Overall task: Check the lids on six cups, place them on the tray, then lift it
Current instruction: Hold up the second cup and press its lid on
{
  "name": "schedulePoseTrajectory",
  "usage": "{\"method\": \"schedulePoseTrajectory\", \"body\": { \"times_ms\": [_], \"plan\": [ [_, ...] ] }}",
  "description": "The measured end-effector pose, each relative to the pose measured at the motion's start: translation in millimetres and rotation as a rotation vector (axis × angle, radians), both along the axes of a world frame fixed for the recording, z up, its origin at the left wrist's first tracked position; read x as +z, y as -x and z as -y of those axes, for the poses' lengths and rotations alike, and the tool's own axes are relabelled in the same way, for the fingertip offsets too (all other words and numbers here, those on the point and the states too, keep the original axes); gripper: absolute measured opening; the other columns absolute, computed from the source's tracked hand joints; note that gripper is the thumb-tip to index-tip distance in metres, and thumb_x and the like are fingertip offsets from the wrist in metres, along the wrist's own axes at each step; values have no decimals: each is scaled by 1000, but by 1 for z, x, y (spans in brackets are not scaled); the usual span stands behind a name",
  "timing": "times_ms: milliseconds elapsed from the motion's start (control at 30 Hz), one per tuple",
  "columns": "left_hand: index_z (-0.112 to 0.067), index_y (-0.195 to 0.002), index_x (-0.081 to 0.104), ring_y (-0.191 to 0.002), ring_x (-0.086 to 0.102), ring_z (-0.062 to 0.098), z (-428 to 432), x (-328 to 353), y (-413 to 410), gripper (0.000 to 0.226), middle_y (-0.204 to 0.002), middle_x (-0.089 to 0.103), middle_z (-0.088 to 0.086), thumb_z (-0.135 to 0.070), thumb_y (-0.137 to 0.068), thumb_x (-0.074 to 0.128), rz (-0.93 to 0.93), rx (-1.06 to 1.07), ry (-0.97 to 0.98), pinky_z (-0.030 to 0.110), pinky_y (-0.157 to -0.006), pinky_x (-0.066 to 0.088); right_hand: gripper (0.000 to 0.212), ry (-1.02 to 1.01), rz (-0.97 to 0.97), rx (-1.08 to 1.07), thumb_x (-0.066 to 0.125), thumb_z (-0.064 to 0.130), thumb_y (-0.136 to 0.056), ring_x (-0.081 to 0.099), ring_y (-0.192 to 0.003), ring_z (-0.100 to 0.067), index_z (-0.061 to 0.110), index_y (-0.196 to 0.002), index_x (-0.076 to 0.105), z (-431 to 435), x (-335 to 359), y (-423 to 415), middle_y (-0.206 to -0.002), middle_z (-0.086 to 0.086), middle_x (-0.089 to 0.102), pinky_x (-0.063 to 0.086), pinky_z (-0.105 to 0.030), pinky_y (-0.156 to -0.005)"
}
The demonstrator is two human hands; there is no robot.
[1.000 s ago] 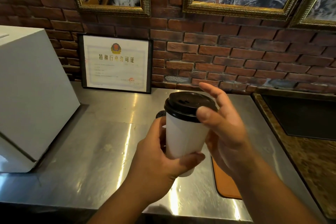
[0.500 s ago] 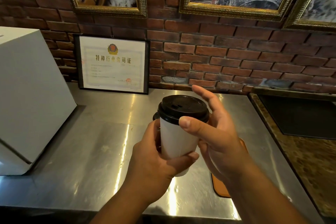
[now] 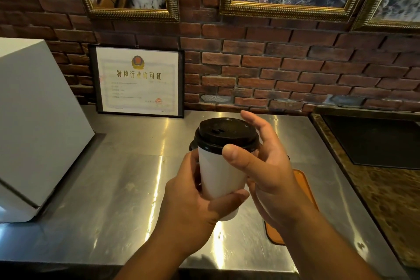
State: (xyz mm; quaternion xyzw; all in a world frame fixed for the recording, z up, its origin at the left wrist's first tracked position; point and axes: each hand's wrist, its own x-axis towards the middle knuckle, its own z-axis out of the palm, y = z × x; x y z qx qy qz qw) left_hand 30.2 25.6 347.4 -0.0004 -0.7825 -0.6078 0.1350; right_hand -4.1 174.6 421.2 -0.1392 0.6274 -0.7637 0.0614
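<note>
Fingers (image 3: 256, 124) farther round lid (image 3: 225, 134) rim

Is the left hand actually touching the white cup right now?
Touching. The head view shows the left hand gripping the white cup: its thumb lies across the cup's lower front, with no gap between them.

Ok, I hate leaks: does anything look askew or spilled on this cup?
Nothing stands out. The lid sits level on the cup, with no drips on its wall. The left hand grips the cup; the right hand pinches the lid's rim.
</note>
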Motion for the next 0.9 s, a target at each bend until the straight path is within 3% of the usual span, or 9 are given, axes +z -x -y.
{"method": "schedulePoseTrajectory", "body": {
  "times_ms": [167, 333, 667, 800, 900],
  "plan": [
    [-71, -125, 45, -109, 67, -2, -10, 13, 9, 81, -119, 66, -31, -103, -54, 65, -30, -7, -57, 19, -74, 61, 76, -47, -40, -19, 87, 50, -64, 72, -112, -12, 35, -134, 59, -3, -8, -2, -117, 11, 75, 63, -24, -76],
    [-56, -135, 44, -109, 67, -2, -18, 13, 13, 93, -123, 64, -28, -96, -55, 70, -37, -59, 6, 20, -76, 63, 58, -26, -62, -32, 86, 38, -73, 72, -113, -16, 33, -128, 68, -16, -11, 5, -117, 6, 76, 63, -26, -79],
    [-60, -134, 45, -113, 62, -8, -35, 7, 24, 89, -123, 63, -33, -93, -56, 71, -20, -98, 11, 10, -72, 57, 56, -77, -61, -8, 91, 27, -74, 72, -115, -16, 38, -124, 70, -47, -26, 23, -117, 7, 76, 63, -27, -81],
    [-65, -131, 45, -114, 59, -11, -46, 2, 32, 76, -123, 62, -34, -75, -64, 78, -31, -97, 25, 4, -69, 51, 64, -49, -55, 20, 91, 23, -71, 71, -117, -21, 28, -130, 68, -61, -33, 30, -120, 2, 76, 63, -30, -83],
    [-67, -129, 45, -116, 59, -10, -56, 0, 39, 75, -122, 62, -34, -86, -63, 76, -50, -100, 29, 2, -68, 50, 66, -33, -61, 28, 91, 18, -71, 71, -118, -22, 23, -132, 66, -73, -38, 37, -121, -1, 75, 63, -30, -83]
  ]
}}
